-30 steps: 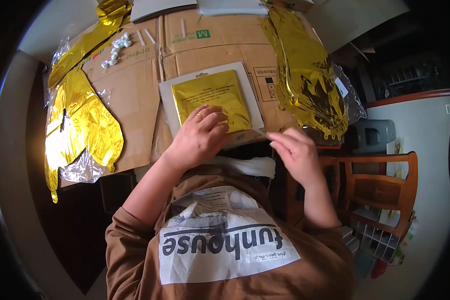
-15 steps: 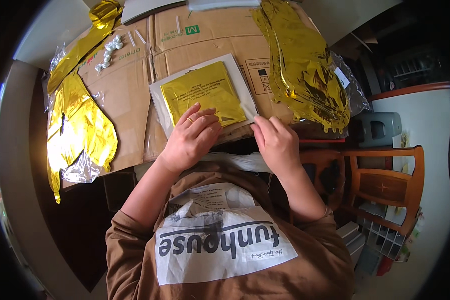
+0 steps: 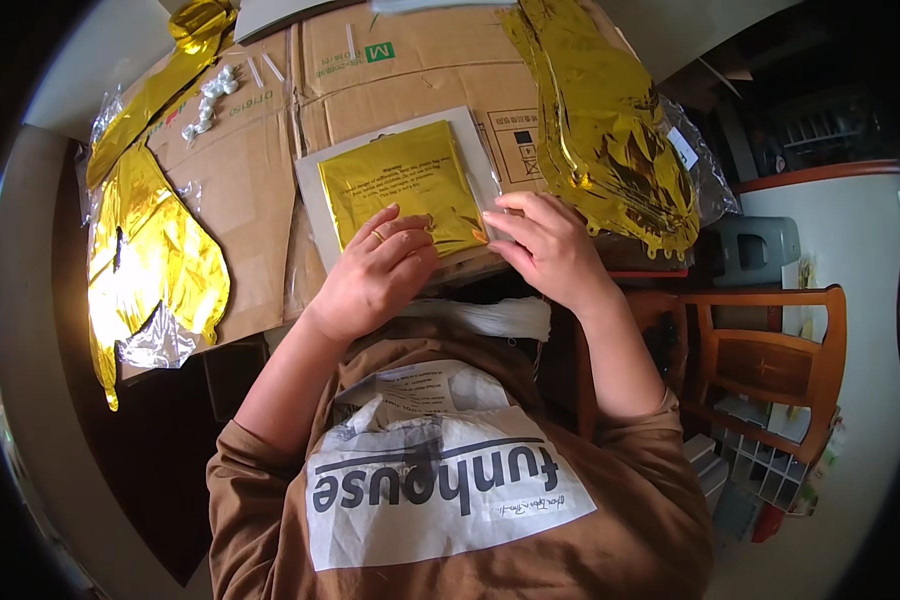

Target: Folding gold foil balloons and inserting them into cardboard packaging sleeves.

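Observation:
A flat clear package (image 3: 312,185) with a pale backing lies in front of me, holding a folded gold foil balloon (image 3: 400,185) printed with small dark text. My left hand (image 3: 378,265), a ring on one finger, rests over its near edge with fingers loosely extended. At the right edge of the package is my right hand (image 3: 545,245), its fingers and thumb apart, fingertips at the clear plastic margin. Whether they pinch the thin film is hard to see.
Flattened cardboard (image 3: 245,175) covers the table. Large gold foil balloons lie at the left (image 3: 160,250) and right (image 3: 615,140). Crumpled white pieces (image 3: 210,100) and thin white strips (image 3: 265,70) lie toward the back left. A wooden chair (image 3: 765,365) stands to the right.
My right hand has moved from the package's near right corner slightly up along its right edge, and its fingers have spread from a pinch. The left hand stays nearly in place.

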`<action>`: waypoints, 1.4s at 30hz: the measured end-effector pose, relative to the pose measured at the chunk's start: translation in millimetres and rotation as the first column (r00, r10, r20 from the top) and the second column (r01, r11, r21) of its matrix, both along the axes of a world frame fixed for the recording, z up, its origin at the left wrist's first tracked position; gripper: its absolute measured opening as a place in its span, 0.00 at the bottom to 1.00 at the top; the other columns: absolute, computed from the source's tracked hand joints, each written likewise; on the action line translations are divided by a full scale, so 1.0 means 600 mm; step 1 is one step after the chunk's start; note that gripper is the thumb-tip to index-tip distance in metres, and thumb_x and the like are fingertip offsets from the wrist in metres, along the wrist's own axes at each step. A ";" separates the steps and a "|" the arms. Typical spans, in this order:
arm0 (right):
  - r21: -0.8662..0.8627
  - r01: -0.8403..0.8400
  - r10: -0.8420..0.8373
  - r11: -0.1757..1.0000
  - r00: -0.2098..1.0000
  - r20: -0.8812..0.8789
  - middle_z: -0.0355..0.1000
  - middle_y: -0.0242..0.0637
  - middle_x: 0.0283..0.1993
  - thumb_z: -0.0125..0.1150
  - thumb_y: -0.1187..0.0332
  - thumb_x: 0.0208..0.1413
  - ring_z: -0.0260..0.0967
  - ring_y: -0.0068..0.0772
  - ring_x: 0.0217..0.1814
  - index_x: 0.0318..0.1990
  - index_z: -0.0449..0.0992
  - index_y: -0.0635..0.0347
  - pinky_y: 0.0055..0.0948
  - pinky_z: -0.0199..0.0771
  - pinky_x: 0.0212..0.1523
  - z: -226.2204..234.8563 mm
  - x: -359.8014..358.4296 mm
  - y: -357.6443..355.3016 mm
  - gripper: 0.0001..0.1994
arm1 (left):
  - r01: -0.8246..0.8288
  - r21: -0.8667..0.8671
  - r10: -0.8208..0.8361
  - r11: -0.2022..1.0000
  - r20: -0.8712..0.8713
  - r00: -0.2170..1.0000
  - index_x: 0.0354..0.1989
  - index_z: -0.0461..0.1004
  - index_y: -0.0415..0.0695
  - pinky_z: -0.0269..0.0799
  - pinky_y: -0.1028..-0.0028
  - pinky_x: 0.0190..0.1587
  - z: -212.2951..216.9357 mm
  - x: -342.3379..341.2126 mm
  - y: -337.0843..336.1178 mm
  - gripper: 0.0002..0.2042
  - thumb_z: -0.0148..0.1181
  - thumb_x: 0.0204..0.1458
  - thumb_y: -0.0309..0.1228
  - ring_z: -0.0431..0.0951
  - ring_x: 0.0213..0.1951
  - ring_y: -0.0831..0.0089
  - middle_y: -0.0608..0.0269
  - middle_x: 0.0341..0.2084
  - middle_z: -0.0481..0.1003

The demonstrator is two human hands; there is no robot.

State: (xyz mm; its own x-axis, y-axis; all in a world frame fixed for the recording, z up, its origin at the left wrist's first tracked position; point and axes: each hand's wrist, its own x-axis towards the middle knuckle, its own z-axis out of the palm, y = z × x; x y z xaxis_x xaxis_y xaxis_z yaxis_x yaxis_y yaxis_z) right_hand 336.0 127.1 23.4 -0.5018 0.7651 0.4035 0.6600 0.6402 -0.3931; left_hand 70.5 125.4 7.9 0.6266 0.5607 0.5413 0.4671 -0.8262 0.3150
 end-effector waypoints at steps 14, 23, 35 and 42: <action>0.196 0.094 -0.090 0.976 0.996 -0.029 0.73 0.33 0.44 0.73 0.73 0.44 0.69 0.38 0.38 0.41 0.80 0.57 0.37 0.71 0.44 -0.041 0.022 -0.052 0.14 | 0.312 -0.042 -0.314 0.949 -0.054 0.948 0.43 0.81 0.44 0.69 0.55 0.63 0.026 0.073 0.064 0.11 0.65 0.51 0.28 0.76 0.56 0.56 0.58 0.48 0.78; 0.296 0.003 -0.021 0.955 0.998 0.059 0.71 0.38 0.39 0.71 0.79 0.45 0.69 0.42 0.37 0.39 0.76 0.63 0.38 0.70 0.40 -0.046 0.021 -0.057 0.13 | 0.360 -0.089 -0.359 0.929 0.020 0.933 0.42 0.82 0.42 0.71 0.55 0.63 -0.003 0.072 0.074 0.12 0.69 0.46 0.25 0.78 0.55 0.56 0.57 0.47 0.79; 0.072 0.067 -0.068 0.995 0.998 0.006 0.68 0.37 0.40 0.69 0.74 0.49 0.68 0.40 0.42 0.41 0.72 0.59 0.38 0.66 0.46 -0.022 0.021 -0.056 0.13 | 0.352 -0.121 -0.352 0.928 0.019 0.936 0.42 0.82 0.43 0.70 0.55 0.64 -0.009 0.068 0.078 0.13 0.69 0.46 0.24 0.78 0.55 0.55 0.56 0.47 0.79; 0.050 -0.011 0.003 0.999 0.988 0.155 0.65 0.37 0.37 0.60 0.71 0.55 0.66 0.39 0.39 0.37 0.71 0.59 0.38 0.64 0.45 -0.032 0.015 -0.066 0.05 | 0.357 -0.121 -0.354 0.926 0.047 0.934 0.42 0.82 0.43 0.71 0.55 0.64 -0.009 0.069 0.079 0.13 0.69 0.46 0.24 0.79 0.54 0.56 0.56 0.47 0.79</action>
